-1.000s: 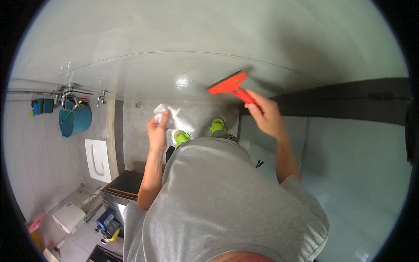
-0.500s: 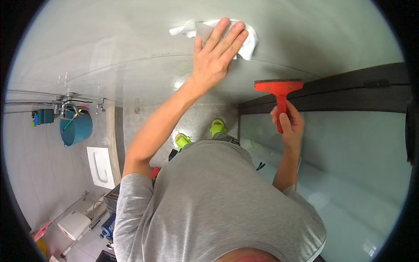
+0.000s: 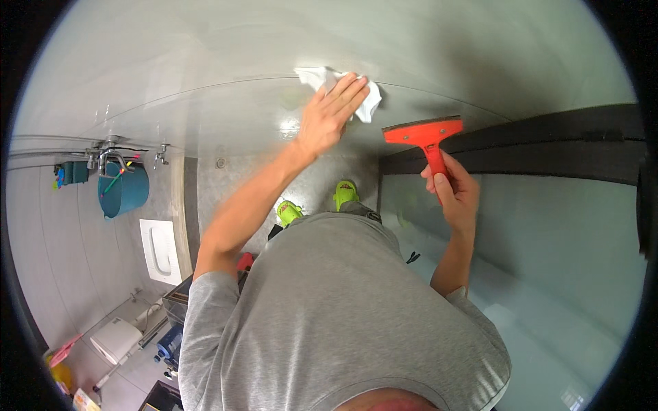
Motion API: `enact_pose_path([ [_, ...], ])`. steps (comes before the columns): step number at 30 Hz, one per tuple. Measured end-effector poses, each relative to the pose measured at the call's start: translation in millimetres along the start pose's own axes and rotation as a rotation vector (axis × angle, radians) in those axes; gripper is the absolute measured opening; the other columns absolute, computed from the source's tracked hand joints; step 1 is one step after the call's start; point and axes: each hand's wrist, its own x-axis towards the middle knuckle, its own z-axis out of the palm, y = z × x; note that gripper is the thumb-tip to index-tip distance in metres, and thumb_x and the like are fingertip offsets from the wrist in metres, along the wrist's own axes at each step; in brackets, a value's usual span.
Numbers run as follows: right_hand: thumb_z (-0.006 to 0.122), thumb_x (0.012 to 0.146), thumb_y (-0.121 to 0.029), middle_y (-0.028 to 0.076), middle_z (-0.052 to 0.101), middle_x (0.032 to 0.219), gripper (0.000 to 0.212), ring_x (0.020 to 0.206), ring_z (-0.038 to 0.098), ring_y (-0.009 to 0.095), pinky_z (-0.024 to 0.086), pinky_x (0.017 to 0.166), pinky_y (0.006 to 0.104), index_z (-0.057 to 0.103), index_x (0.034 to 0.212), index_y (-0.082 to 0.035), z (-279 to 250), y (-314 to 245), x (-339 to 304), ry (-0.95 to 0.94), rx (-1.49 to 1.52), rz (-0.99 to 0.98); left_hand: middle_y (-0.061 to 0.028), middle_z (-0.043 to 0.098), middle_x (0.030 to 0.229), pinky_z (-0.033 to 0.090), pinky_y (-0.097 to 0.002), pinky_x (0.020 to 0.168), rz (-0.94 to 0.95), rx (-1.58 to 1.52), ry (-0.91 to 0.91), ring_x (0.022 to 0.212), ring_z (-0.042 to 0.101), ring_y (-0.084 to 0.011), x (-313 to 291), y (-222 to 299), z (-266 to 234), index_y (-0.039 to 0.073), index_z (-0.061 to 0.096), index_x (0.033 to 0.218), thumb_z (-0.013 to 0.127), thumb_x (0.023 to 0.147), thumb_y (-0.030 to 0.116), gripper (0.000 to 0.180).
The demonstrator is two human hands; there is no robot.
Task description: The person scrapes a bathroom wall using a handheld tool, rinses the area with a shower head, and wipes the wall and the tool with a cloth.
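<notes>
My left hand (image 3: 330, 116) lies flat over a white cloth (image 3: 372, 106) and presses it against the glossy grey tiled wall (image 3: 240, 48). Its fingers are stretched out, and parts of the cloth stick out past both sides of the hand. The thumb is hidden. To the right, my right hand (image 3: 458, 193) is closed around the handle of a red scraper (image 3: 426, 133). The scraper's wide head points up toward the wall, tilted slightly, with a dark strip along its edge. It appears to be held off the wall.
A dark frame (image 3: 548, 140) with a frosted panel (image 3: 562, 226) stands at right. Left are a tap (image 3: 110, 157), a blue-green bucket (image 3: 127, 195), a white squat toilet (image 3: 161, 252) and a white box-shaped unit (image 3: 116, 340). Green slippers (image 3: 345, 194) are on the grey floor (image 3: 312, 175).
My left hand has slid the cloth down the wall, closer to me. The scraper in my right hand has shifted a little left and tilted.
</notes>
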Motion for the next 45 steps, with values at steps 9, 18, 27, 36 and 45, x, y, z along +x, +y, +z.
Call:
enact_pose_path([
  [9,0.061,0.090,-0.015,0.018,0.068,0.099,0.035,0.084,0.067,0.028,0.050,0.074,0.0335,0.060,0.123,-0.002,22,-35,42,-0.061,-0.603,-0.239,-0.0170,0.066,0.104,0.050,-0.0391,0.074,-0.600,-0.383,0.010,0.092,0.066,-0.0310,-117,46,-13,0.004,0.060,0.120,0.051,0.080,-0.008,0.043],
  [18,0.064,0.089,-0.013,0.017,0.068,0.109,0.036,0.091,0.068,0.025,0.051,0.078,0.0324,0.063,0.125,-0.011,4,-60,62,-0.094,-0.798,-0.252,-0.0204,0.063,0.092,0.050,-0.0374,0.071,-1.145,-0.603,-0.005,0.077,0.062,-0.0316,-161,78,-37,-0.002,0.057,0.116,0.055,0.092,0.010,0.027],
  [27,0.067,0.087,-0.011,0.014,0.068,0.115,0.037,0.097,0.067,0.019,0.050,0.083,0.0290,0.064,0.124,-0.009,-7,-57,42,-0.072,-0.730,-0.132,-0.0157,0.057,0.108,0.046,-0.0367,0.078,-0.192,-0.133,0.456,0.094,0.057,-0.0299,-9,40,-50,0.001,0.062,0.118,0.060,0.062,-0.004,0.056],
  [36,0.067,0.085,-0.010,0.015,0.070,0.111,0.037,0.092,0.068,0.018,0.051,0.080,0.0296,0.065,0.123,-0.009,-24,-37,19,0.066,-0.710,-0.097,-0.0072,0.060,0.097,0.049,-0.0348,0.064,0.203,-0.110,0.353,0.076,0.055,-0.0211,31,-15,32,0.003,0.065,0.116,0.063,0.067,0.006,0.050],
  [45,0.067,0.087,-0.012,0.014,0.071,0.100,0.035,0.078,0.067,0.018,0.051,0.070,0.0300,0.065,0.122,-0.008,-23,-36,27,0.024,-0.673,-0.175,-0.0072,0.058,0.108,0.044,-0.0395,0.083,-0.027,-0.181,0.194,0.094,0.054,-0.0276,-11,-6,13,0.010,0.065,0.121,0.061,0.053,-0.007,0.070],
])
